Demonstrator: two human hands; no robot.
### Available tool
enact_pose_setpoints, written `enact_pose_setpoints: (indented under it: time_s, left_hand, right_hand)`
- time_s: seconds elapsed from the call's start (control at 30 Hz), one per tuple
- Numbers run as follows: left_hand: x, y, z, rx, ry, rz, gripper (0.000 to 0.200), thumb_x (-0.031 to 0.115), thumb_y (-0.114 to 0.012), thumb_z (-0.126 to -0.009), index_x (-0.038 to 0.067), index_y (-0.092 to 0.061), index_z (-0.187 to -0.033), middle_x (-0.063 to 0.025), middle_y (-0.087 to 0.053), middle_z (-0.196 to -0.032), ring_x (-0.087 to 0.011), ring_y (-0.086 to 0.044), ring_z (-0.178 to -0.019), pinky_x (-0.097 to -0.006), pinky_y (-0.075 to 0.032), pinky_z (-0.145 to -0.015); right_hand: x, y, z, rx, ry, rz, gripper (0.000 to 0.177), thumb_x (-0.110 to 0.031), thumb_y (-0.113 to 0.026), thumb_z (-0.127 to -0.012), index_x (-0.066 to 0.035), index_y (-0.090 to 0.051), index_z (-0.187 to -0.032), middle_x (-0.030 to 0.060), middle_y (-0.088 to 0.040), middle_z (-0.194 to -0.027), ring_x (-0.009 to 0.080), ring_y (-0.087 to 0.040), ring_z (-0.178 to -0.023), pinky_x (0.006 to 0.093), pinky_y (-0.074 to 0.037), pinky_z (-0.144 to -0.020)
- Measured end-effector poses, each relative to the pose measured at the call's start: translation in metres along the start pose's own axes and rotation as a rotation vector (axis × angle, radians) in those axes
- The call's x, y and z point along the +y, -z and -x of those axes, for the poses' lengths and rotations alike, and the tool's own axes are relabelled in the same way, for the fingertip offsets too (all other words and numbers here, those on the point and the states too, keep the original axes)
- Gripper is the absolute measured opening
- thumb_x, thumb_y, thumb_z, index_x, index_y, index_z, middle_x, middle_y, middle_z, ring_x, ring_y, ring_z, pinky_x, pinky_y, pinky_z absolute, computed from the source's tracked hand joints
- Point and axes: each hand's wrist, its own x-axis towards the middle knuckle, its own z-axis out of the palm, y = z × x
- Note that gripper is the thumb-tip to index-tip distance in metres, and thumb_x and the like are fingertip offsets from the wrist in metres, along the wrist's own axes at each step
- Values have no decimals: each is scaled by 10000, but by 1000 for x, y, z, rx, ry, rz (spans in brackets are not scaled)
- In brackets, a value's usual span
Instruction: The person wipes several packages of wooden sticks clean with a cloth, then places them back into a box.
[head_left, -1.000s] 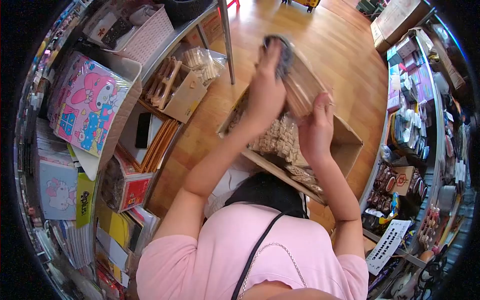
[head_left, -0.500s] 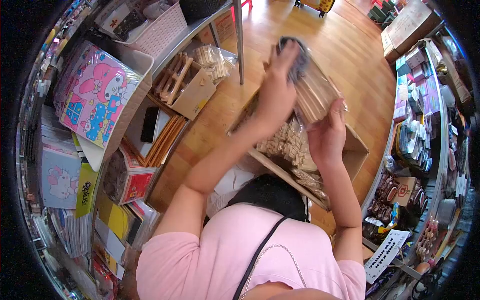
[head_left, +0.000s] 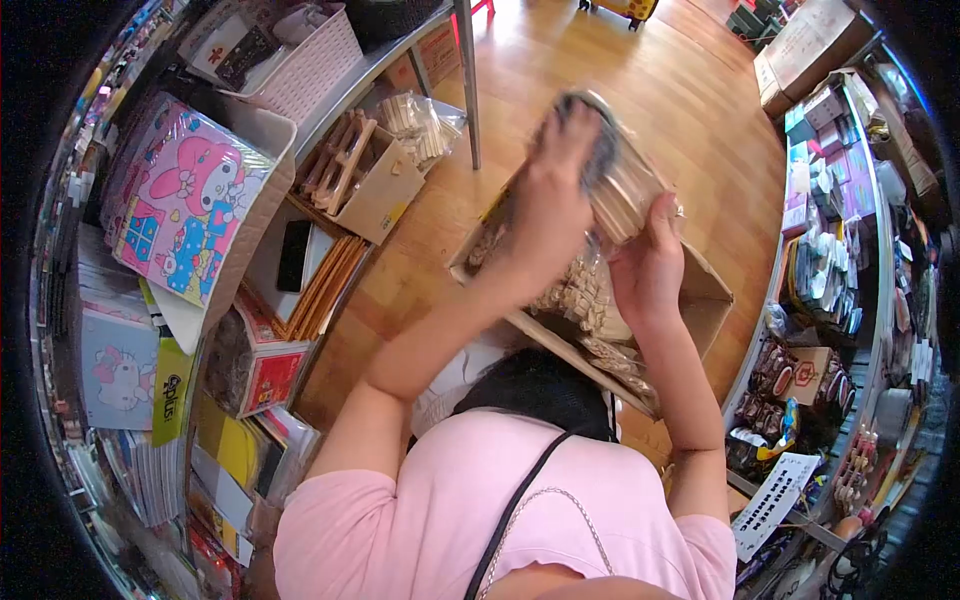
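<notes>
My right hand [head_left: 648,268] grips the lower end of a clear-wrapped pack of wooden sticks [head_left: 626,205], its thumb over the near edge. My left hand [head_left: 556,195], blurred by motion, presses a dark grey wad that looks like cloth [head_left: 602,150] against the pack's upper part. Below both hands stands an open cardboard box [head_left: 708,300]. Inside it lie bagged bundles of small wooden pieces [head_left: 588,300], partly hidden by my hands.
At left, shelves carry cartoon-covered books [head_left: 190,195], a box of wooden items [head_left: 385,190], picture frames [head_left: 330,290] and a black phone [head_left: 294,255]. A pink basket [head_left: 310,65] sits above. Packed goods [head_left: 825,270] line the right shelf. Wooden floor [head_left: 700,130] lies ahead.
My left hand and the dark wad have moved slightly down along the pack. The pack has dropped a little toward me, still in my right hand.
</notes>
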Motion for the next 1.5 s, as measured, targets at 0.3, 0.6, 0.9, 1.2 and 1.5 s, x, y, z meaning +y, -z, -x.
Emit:
enact_pose_setpoints:
  time_s: [0.3,0.6,0.9,1.2,1.5]
  left_hand:
    - [7,1,-7,-122,-155,-60,650,-109,-440,-697,43,-379,-1327,-161,-363,-1376,-358,-249,-1316,-487,-169,-1075]
    - [-81,58,-52,2,310,-53,458,-21,-469,-797,35,-465,-1252,-179,-564,-1157,-276,-574,-1013,-314,-396,-934]
    - [-92,96,-27,-621,626,555,632,545,-528,-834,-58,-612,-1003,-79,-629,-927,-118,-565,-848,-243,-426,-779]
    - [-140,84,-17,65,986,824,425,340,-629,-798,-5,-572,-1040,-69,-594,-969,-156,-572,-880,-264,-454,-779]
    - [-324,13,-20,807,1032,988,482,352,-587,-847,-22,-503,-1138,-87,-562,-1079,-190,-583,-870,-315,-498,-709]
  right_hand:
    - [3,-5,3,33,-76,15,508,-415,-403,-933,-25,-362,-1256,119,-496,-1206,229,-488,-1119,385,-377,-966]
    - [0,-7,5,9,-103,58,558,-442,-410,-916,3,-367,-1251,156,-493,-1217,267,-513,-1108,411,-426,-942]
    - [1,3,-15,75,-271,169,559,-445,-410,-923,9,-398,-1250,142,-496,-1225,240,-506,-1110,361,-409,-947]
    - [0,0,-37,10,-112,375,603,-453,-313,-951,-37,-227,-1379,142,-523,-1161,216,-561,-991,350,-433,-880]
    - [-8,6,-52,204,-45,357,464,-361,-349,-958,-32,-365,-1285,95,-538,-993,180,-559,-813,299,-436,-739]
